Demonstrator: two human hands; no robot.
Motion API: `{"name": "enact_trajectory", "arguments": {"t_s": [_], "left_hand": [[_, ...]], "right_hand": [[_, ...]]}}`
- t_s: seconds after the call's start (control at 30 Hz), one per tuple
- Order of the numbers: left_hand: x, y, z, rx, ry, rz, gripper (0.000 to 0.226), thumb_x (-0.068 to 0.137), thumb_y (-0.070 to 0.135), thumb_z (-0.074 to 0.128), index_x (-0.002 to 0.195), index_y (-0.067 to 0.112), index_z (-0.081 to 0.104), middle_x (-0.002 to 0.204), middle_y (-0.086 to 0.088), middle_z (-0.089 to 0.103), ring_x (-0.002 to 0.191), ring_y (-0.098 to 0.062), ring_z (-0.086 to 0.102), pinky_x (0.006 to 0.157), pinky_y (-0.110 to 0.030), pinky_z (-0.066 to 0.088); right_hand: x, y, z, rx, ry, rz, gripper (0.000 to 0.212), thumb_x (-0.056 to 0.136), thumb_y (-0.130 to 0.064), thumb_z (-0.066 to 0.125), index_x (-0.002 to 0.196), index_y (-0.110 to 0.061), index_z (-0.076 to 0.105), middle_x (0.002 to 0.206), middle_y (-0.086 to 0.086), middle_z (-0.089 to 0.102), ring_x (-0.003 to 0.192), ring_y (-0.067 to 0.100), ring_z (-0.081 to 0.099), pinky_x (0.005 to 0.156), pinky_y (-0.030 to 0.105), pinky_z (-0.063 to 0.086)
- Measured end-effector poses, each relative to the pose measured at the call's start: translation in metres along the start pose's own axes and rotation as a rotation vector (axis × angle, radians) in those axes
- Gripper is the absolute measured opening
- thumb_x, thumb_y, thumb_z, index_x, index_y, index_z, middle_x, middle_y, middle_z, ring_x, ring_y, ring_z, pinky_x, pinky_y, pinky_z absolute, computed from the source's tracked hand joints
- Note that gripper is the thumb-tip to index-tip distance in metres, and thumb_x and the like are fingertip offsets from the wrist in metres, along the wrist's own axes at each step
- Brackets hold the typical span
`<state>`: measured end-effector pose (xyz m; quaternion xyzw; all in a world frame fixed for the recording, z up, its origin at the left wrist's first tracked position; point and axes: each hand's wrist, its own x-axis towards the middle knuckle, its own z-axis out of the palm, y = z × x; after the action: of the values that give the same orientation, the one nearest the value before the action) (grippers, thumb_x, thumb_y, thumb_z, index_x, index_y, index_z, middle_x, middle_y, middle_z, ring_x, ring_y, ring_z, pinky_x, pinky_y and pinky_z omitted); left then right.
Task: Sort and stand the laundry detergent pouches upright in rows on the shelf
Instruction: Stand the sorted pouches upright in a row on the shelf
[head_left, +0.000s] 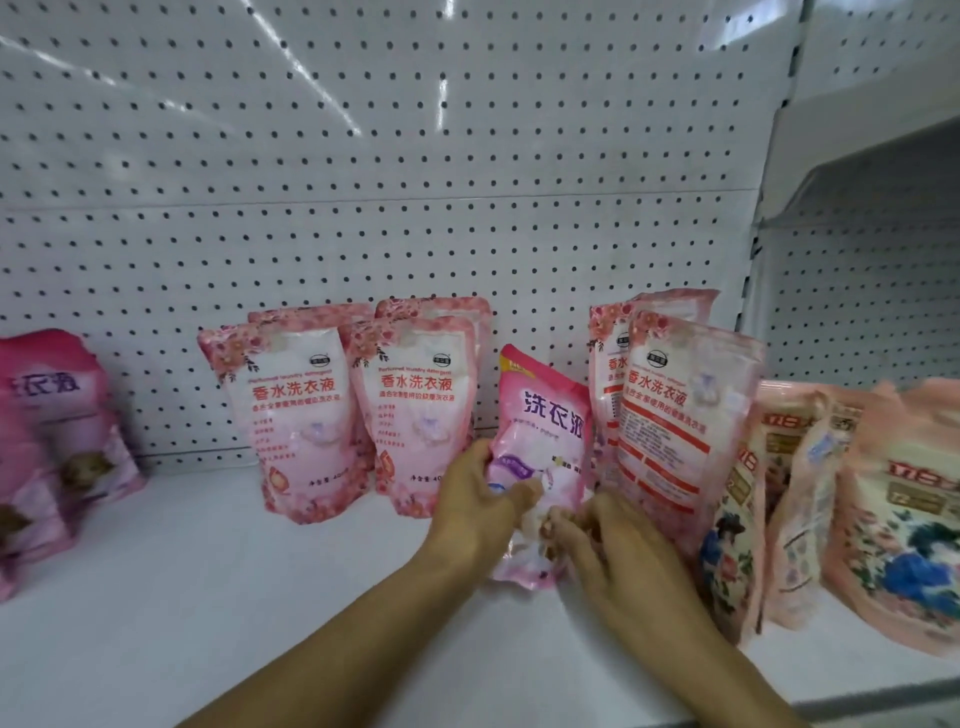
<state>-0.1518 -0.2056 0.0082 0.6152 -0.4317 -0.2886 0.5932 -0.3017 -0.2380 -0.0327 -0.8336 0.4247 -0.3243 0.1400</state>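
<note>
- Near the middle of the white shelf (218, 597), a pink pouch with purple lettering (540, 447) stands tilted, its top leaning toward the pegboard back wall (363, 156) and its bottom edge on the shelf surface.
- The left hand (480, 501) grasps this pouch at its lower left side, fingers curled behind it and the thumb laid across the front.
- The right hand (602, 545) has its fingers curled onto the pouch's lower right corner, pinching the crumpled bottom part; the two hands sit close together there.
- Just left of the held pouch, toward the back edge of the shelf, four pale pink floral pouches (306, 415) stand upright in two short rows, two in front and two behind, touching the back wall.
- Just right of the held pouch, two more floral pouches with red panels (670, 415) stand upright, one behind the other, the front one close against the right hand.
- Toward the right end of the shelf, salmon-coloured pouches with blue flower prints (893, 519) stand packed side by side, some turned edge-on.
- At the left end of the shelf, several deep pink pouches (52, 431) lean together, partly cut off by the frame's edge and blurred.
</note>
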Motion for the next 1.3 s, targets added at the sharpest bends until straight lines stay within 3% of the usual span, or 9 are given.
{"name": "enact_trajectory", "arguments": {"t_s": [0.13,0.3,0.4,0.57,0.7,0.77,0.93,1.17,1.3], "left_hand": [[-0.039,0.003,-0.025,-0.023,-0.005,0.085,0.025,0.085,0.002,0.072,0.101,0.021,0.069,0.088,0.004,0.078,0.080,-0.011,0.074,0.066,-0.022,0.059],[-0.066,0.004,-0.056,-0.060,-0.096,0.146,0.032,0.084,0.001,0.072,0.111,0.019,0.069,0.101,0.002,0.077,0.091,-0.016,0.074,0.078,-0.032,0.061],[-0.072,0.002,-0.086,-0.062,-0.091,0.170,0.039,0.082,0.003,0.075,0.116,0.020,0.064,0.109,0.001,0.075,0.098,-0.014,0.072,0.083,-0.032,0.060],[-0.094,-0.005,-0.164,0.076,-0.121,0.130,0.050,0.083,0.024,0.077,0.122,0.039,0.051,0.118,0.018,0.063,0.107,-0.005,0.064,0.089,-0.028,0.057],[-0.117,-0.022,-0.253,0.382,0.072,0.319,0.050,0.085,0.031,0.075,0.127,0.040,0.048,0.120,0.022,0.055,0.111,0.008,0.053,0.092,-0.014,0.046],[-0.127,-0.031,-0.303,0.499,0.181,0.371,0.045,0.086,0.029,0.073,0.123,0.041,0.050,0.118,0.025,0.054,0.112,0.011,0.050,0.092,-0.008,0.041],[-0.144,-0.052,-0.410,0.566,0.281,0.328,0.046,0.084,0.028,0.075,0.117,0.048,0.051,0.121,0.026,0.056,0.111,0.011,0.052,0.089,-0.010,0.043],[-0.149,-0.070,-0.479,0.451,0.221,0.150,0.098,0.063,0.033,0.090,0.133,0.054,0.025,0.129,0.030,0.047,0.114,0.013,0.049,0.087,-0.006,0.046],[-0.140,-0.086,-0.526,0.373,0.380,0.112,0.117,0.052,0.032,0.090,0.147,0.040,0.021,0.142,0.014,0.051,0.120,-0.002,0.058,0.097,-0.027,0.054]], "right_hand": [[-0.001,-0.015,-0.007,0.865,-0.137,0.330,0.084,0.070,-0.077,0.060,0.135,-0.027,0.044,0.114,-0.007,0.069,0.102,0.014,0.068,0.097,0.046,0.050],[-0.003,-0.062,-0.012,1.337,-0.201,0.256,0.040,0.078,-0.017,0.066,0.117,-0.011,0.064,0.109,0.011,0.074,0.100,0.029,0.071,0.083,0.040,0.059],[-0.006,-0.095,0.002,1.388,-0.040,0.240,0.035,0.074,-0.004,0.069,0.109,-0.004,0.068,0.105,0.015,0.074,0.095,0.030,0.072,0.081,0.039,0.060],[-0.007,-0.158,0.033,1.232,0.128,0.208,0.020,0.068,-0.015,0.076,0.086,-0.007,0.072,0.084,0.015,0.076,0.074,0.032,0.074,0.064,0.041,0.061],[-0.010,-0.216,0.071,1.279,0.160,0.159,0.008,0.072,-0.013,0.075,0.079,-0.013,0.071,0.076,0.006,0.077,0.071,0.023,0.074,0.060,0.035,0.061],[-0.012,-0.245,0.095,1.335,0.163,0.147,0.009,0.071,-0.011,0.074,0.080,-0.013,0.071,0.074,0.001,0.076,0.069,0.016,0.074,0.059,0.030,0.060],[-0.017,-0.321,0.148,1.356,0.145,0.152,0.008,0.066,-0.020,0.078,0.070,-0.018,0.073,0.076,0.004,0.076,0.076,0.025,0.074,0.076,0.046,0.060],[-0.018,-0.441,0.234,1.380,0.031,0.153,0.010,0.078,-0.015,0.078,0.079,-0.009,0.069,0.079,0.015,0.075,0.075,0.035,0.074,0.069,0.050,0.061],[-0.013,-0.506,0.279,1.413,-0.065,0.133,0.020,0.082,-0.024,0.076,0.083,-0.006,0.067,0.072,0.007,0.072,0.068,0.023,0.073,0.060,0.034,0.059]]}}
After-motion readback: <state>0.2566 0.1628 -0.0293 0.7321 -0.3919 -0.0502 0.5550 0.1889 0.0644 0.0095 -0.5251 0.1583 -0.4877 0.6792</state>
